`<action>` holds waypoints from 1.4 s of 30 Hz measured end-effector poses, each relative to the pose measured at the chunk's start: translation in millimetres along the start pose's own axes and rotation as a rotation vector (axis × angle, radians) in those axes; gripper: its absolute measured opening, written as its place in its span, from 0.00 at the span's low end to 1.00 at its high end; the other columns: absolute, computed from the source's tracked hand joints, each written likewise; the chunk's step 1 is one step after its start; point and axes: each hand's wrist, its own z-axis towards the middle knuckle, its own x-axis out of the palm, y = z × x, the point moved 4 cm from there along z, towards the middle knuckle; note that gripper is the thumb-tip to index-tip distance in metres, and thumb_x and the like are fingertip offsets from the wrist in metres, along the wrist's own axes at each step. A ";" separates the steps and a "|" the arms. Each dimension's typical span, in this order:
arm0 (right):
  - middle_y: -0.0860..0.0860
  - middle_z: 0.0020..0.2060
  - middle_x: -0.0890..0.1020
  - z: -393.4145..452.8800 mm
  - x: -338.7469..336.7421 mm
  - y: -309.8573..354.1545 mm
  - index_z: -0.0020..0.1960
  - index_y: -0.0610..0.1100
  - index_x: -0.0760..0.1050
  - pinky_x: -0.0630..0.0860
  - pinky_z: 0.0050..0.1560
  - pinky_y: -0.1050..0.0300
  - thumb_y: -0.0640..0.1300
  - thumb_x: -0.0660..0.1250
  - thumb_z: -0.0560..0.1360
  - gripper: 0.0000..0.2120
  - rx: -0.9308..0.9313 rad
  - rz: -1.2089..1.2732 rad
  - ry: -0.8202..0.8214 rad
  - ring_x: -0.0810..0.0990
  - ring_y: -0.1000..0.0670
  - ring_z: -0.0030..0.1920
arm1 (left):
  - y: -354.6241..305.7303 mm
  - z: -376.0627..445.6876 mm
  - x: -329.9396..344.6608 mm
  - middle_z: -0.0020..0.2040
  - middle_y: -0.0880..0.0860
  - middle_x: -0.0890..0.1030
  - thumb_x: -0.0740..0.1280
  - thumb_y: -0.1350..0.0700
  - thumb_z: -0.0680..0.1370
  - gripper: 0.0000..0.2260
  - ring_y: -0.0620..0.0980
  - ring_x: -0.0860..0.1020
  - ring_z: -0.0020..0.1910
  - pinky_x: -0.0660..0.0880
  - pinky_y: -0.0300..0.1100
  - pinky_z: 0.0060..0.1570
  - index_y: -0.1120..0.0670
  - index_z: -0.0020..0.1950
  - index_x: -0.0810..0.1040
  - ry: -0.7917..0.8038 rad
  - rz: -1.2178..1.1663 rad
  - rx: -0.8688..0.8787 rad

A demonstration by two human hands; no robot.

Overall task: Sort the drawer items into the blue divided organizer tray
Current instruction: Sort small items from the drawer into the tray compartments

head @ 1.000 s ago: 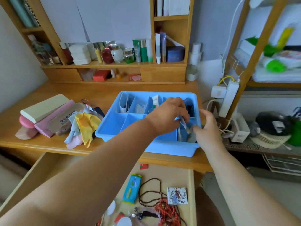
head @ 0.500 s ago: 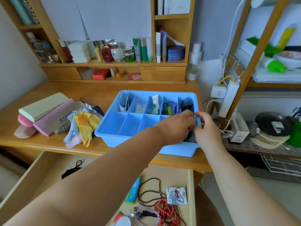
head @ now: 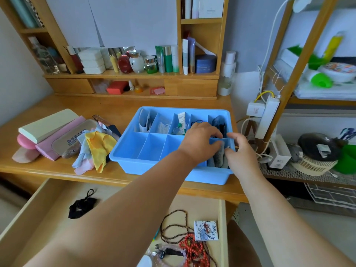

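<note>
Blue divided organizer tray point(head: 134, 162) on the wooden desk point(head: 115, 105), directly above the open drawer point(head: 44, 207). The tray's far row holds, from left to right, a folded white packet point(head: 144, 120), a clear bag of small white pieces point(head: 163, 125), a white-and-green tube point(head: 181, 120), a compartment largely hidden by the left hand, and a dark packet point(head: 219, 122). The three near-left compartments of the tray show bare blue floor.

Left hand point(head: 200, 140), over the tray's right half, fingers bent downward onto grey flat packets point(head: 218, 158) that stand upright in the tray's near-right compartment; whether the fingers clamp a packet or only press it cannot be told. Right hand point(head: 240, 151), just beside the left at the tray's right rim, fingers loosely spread, fingertips at the same packets, gripping nothing visibly.

Left of the tray: a heap of yellow, pale blue and pink cloths point(head: 96, 147) touching its left wall; beyond these, a stack of a cream case point(head: 48, 124), pink cases point(head: 57, 135) and a beige printed pouch point(head: 77, 135).

Below the tray, in the drawer: a black scrunchie point(head: 82, 207) at left; brown bead strings point(head: 173, 228), red beads point(head: 194, 249) and a small printed card point(head: 206, 230) at right.

Behind the tray: a shelf of cosmetic jars and tubes point(head: 154, 62). Right of the tray: a white power strip point(head: 267, 116) on a wooden rack point(head: 300, 47).
</note>
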 end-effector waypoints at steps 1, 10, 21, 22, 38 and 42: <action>0.57 0.49 0.72 0.2 0.2 -0.4 0.64 0.59 0.67 0.69 0.30 0.60 0.39 0.60 0.77 0.20 -0.002 0.000 -0.003 0.76 0.57 0.39 | 0.4 -1.3 1.1 0.51 0.52 0.79 0.68 0.53 0.76 0.09 0.54 0.71 0.57 0.68 0.49 0.59 0.50 0.54 0.82 -0.017 0.028 0.002; 0.65 0.46 0.70 2.3 -0.3 -4.1 0.58 0.66 0.66 0.68 0.32 0.66 0.39 0.65 0.74 0.23 0.024 0.102 0.060 0.74 0.64 0.36 | 3.2 10.4 12.0 0.42 0.48 0.80 0.66 0.35 0.72 0.16 0.51 0.70 0.55 0.65 0.48 0.57 0.47 0.38 0.79 0.040 0.245 -0.203; 0.53 0.50 0.75 3.2 3.3 -1.1 0.62 0.62 0.65 0.72 0.35 0.56 0.39 0.65 0.75 0.23 -0.027 -0.009 0.070 0.77 0.53 0.42 | 9.0 32.7 17.1 0.67 0.54 0.67 0.60 0.39 0.77 0.21 0.56 0.62 0.68 0.64 0.55 0.63 0.51 0.61 0.77 0.276 0.547 -0.379; 0.53 0.49 0.75 2.5 3.1 0.0 0.63 0.61 0.65 0.72 0.35 0.56 0.40 0.64 0.75 0.23 -0.037 -0.031 0.063 0.77 0.53 0.42 | 7.7 29.3 15.0 0.66 0.55 0.68 0.60 0.39 0.77 0.20 0.56 0.63 0.67 0.64 0.54 0.62 0.51 0.61 0.77 0.262 0.534 -0.360; 0.52 0.49 0.80 -137.6 52.0 4.5 0.45 0.47 0.79 0.70 0.57 0.54 0.43 0.68 0.73 0.02 -1.062 -0.609 0.116 0.77 0.48 0.52 | 134.6 -269.7 -22.2 0.42 0.44 0.79 0.67 0.64 0.75 0.13 0.45 0.77 0.40 0.75 0.41 0.43 0.45 0.43 0.78 -0.248 -0.114 -0.466; 0.59 0.56 0.77 -162.0 93.1 -73.1 0.59 0.56 0.75 0.73 0.50 0.61 0.53 0.63 0.76 0.12 -0.474 -0.824 0.599 0.77 0.54 0.55 | 190.8 -326.2 -10.2 0.49 0.48 0.79 0.64 0.62 0.76 0.11 0.44 0.76 0.42 0.76 0.43 0.46 0.44 0.47 0.76 -0.155 -0.071 -0.823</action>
